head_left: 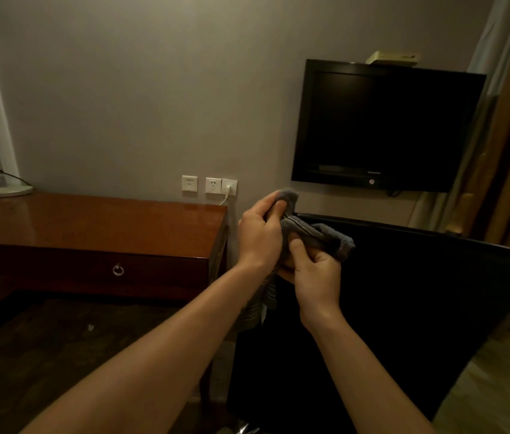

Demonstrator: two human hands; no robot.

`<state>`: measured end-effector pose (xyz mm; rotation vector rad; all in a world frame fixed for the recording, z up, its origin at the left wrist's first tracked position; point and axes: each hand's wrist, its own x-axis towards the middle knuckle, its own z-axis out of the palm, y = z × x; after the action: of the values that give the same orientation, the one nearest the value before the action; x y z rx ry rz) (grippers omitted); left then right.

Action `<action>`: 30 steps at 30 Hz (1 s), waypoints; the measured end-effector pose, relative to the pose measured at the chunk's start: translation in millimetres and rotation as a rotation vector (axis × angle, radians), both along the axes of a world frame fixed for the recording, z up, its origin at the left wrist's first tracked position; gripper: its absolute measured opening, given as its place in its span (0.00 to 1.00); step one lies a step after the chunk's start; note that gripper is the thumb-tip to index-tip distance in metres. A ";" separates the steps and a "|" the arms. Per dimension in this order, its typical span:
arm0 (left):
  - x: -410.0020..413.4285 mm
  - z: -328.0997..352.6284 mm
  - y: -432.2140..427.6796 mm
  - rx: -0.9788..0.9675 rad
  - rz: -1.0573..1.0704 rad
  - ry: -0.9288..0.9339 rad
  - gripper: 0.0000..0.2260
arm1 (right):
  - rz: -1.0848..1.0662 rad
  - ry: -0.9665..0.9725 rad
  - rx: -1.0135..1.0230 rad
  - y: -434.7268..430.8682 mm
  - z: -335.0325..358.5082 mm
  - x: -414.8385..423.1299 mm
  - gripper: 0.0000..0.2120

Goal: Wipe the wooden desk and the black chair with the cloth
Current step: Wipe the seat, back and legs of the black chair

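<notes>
Both hands hold a grey cloth (316, 234) bunched between them, in front of the left top corner of the black chair's (403, 292) backrest. My left hand (260, 236) grips the cloth's upper part. My right hand (314, 270) pinches its lower fold, and a tail of cloth hangs down below the hands. The glossy wooden desk (97, 227) with one drawer and a ring pull stands to the left against the wall. Neither hand touches the desk.
A white lamp base (6, 191) sits on the desk's far left corner. Wall sockets (209, 184) with a plugged white cable are above the desk's right end. A black TV (385, 126) hangs on the wall behind the chair. Curtains (497, 120) hang at right.
</notes>
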<state>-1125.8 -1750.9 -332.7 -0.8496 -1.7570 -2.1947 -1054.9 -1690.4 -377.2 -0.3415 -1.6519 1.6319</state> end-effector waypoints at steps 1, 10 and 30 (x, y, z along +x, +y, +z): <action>0.2 3.5 0.2 -0.034 0.012 0.027 0.11 | -0.009 0.015 -0.019 -1.1 3.6 2.1 0.16; 23.0 23.7 27.5 -0.179 0.140 0.228 0.14 | -0.230 0.161 -0.148 16.9 21.9 33.7 0.12; 106.4 30.7 134.1 -0.452 0.203 0.777 0.13 | -0.331 0.193 -0.324 107.1 25.5 114.0 0.12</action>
<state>-1019.4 -1616.8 -301.9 -1.3116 -1.7964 -1.0968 -940.9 -1583.3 -351.8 -0.5685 -1.1198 1.6170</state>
